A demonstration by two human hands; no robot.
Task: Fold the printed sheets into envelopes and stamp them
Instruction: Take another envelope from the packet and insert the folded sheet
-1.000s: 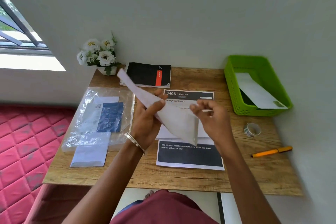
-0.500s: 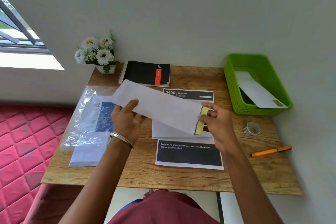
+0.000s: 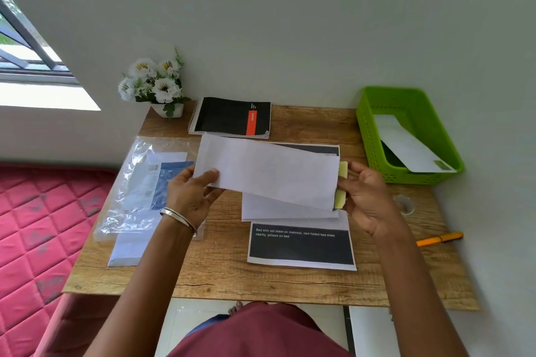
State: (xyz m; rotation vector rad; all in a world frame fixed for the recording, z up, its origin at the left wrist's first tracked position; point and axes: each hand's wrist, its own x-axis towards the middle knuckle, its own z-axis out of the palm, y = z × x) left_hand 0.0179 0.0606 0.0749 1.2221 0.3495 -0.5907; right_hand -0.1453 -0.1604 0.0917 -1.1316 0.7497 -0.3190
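I hold a long white envelope (image 3: 269, 171) flat above the wooden desk (image 3: 220, 266). My left hand (image 3: 191, 197) pinches its left end, thumb on top. My right hand (image 3: 365, 197) is at its right end, where a yellow-green flap strip (image 3: 340, 191) sticks out, fingers touching it. Under the envelope lies a folded white sheet (image 3: 278, 210) on top of a printed sheet (image 3: 301, 246) with a black block and white text. A second envelope (image 3: 412, 148) rests in the green basket (image 3: 374, 136) at the right.
A clear plastic pack of envelopes (image 3: 145, 188) lies at the left, a black spiral notebook (image 3: 229, 116) and a white flower pot (image 3: 156, 84) at the back. A tape roll (image 3: 403, 204) and an orange pen (image 3: 441, 238) sit at the right. A red mattress (image 3: 34, 226) is beside the desk.
The envelope has turned from a tilted, edge-on pose to flat and wide. My hands have moved apart to its two ends, and the yellow-green flap now shows at the right end.
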